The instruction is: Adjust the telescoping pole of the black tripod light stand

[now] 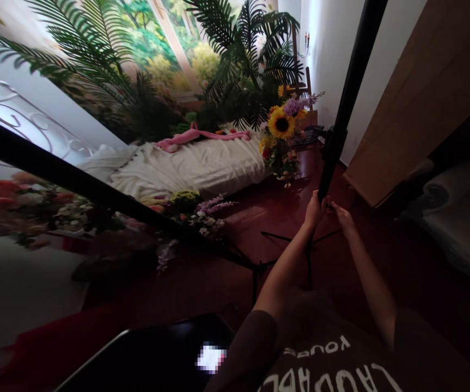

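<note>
A tall black tripod stand (335, 144) rises from the red floor and leans out of the top of the view. My left hand (312, 209) is wrapped round its pole, low down. Just to the right, my right hand (342, 215) has its fingertips pinched at a small dark knob-like part on the pole's side; the dim light blurs the detail. Thin legs of the stand spread on the floor below my hands. A second black pole (96, 193) slants across the left side, apart from both hands.
A white-draped low platform (194, 169) carries a pink plush toy (183, 137). Sunflowers (280, 124) and palm fronds (251, 54) stand behind. Pink flowers (6, 201) fill the left. A brown panel (398, 103) leans at right. A dark screen-like surface (148, 354) lies at the bottom.
</note>
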Available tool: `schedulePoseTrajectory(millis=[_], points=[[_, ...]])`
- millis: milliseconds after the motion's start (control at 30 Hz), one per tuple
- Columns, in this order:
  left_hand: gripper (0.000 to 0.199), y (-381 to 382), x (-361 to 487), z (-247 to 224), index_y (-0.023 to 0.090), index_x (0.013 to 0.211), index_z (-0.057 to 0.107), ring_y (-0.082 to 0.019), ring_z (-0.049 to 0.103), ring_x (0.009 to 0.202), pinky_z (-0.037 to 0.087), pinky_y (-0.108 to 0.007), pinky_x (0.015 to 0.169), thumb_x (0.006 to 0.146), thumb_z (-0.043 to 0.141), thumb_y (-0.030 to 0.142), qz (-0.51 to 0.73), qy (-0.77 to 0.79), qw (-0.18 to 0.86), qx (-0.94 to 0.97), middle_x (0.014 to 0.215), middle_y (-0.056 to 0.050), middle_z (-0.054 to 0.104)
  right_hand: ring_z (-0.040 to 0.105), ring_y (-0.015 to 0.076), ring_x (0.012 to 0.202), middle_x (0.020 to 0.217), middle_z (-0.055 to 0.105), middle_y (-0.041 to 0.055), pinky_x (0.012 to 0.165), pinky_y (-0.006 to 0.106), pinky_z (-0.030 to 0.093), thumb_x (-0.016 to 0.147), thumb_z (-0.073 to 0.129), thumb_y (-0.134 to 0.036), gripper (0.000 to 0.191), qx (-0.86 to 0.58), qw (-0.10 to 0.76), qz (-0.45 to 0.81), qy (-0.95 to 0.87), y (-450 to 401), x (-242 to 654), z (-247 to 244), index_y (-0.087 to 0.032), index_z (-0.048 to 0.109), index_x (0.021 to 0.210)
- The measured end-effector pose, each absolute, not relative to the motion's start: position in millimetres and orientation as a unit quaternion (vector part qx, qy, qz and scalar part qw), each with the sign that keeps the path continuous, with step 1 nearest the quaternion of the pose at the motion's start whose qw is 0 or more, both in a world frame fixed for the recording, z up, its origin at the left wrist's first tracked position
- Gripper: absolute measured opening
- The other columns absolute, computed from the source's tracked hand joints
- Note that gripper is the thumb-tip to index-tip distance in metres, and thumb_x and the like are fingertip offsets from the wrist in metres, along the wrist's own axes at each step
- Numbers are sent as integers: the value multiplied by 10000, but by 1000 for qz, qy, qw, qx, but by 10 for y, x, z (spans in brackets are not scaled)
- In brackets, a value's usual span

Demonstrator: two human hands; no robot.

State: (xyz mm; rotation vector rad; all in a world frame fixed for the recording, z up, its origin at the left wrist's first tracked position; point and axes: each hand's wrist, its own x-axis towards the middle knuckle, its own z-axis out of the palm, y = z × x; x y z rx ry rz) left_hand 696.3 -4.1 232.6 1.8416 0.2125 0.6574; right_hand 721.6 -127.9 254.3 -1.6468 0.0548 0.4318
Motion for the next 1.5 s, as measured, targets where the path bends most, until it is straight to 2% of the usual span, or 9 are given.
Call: schedulePoseTrajectory(millis=[100,200,433,867,1200,1367,1500], points=[[246,-42,6968,2322,206,1166,454,-177,649,803,483,-292,745,939,500,289,282,97,542,786,963,-72,659,707,157,627,751,758,32,518,226,522,726,744,-566,376,-695,692,195,21,-1270,7261,2452,-203,689,804],[229,-46,6969,2323,208,1146,459,-179,644,809,483,-298,755,941,499,302,287,99,536,788,975,-80,656,719,175,669,771,759,46,535,241,534,719,745,-562,372,-691,695,199,-2,-1290,7319,2387,-202,682,791],[227,-55,6989,2306,204,1144,466,-177,648,822,484,-286,748,932,512,269,288,108,535,787,982,-76,661,722,209,735,816,757,62,584,283,549,650,745,-664,481,-710,675,188,-68,-1345,7379,2326,-217,629,785],[252,-76,7004,2326,187,1146,478,-188,658,789,469,-284,723,929,537,301,279,134,535,786,895,-71,673,669,165,719,786,702,15,577,245,529,496,814,-680,625,-706,685,140,-113,-1355,7355,2364,-218,573,841],[214,-86,6991,2339,212,1115,482,-179,655,792,472,-281,742,923,533,290,285,135,546,776,872,-46,665,677,190,802,855,714,22,781,330,556,583,844,-530,443,-732,639,91,-217,-1432,7455,2400,-235,603,808],[211,-92,6991,2313,213,1100,483,-199,660,854,477,-295,763,906,555,259,287,147,536,780,955,-73,667,686,232,963,974,743,63,887,394,536,740,718,-480,253,-737,619,39,-270,-1454,7481,2406,-232,671,747],[221,-99,6988,2313,207,1110,474,-208,662,848,478,-307,763,913,547,277,282,144,540,780,944,-82,667,679,245,1008,1019,737,74,926,428,529,766,673,-418,187,-744,615,-3,-262,-1497,7458,2443,-240,727,748]])
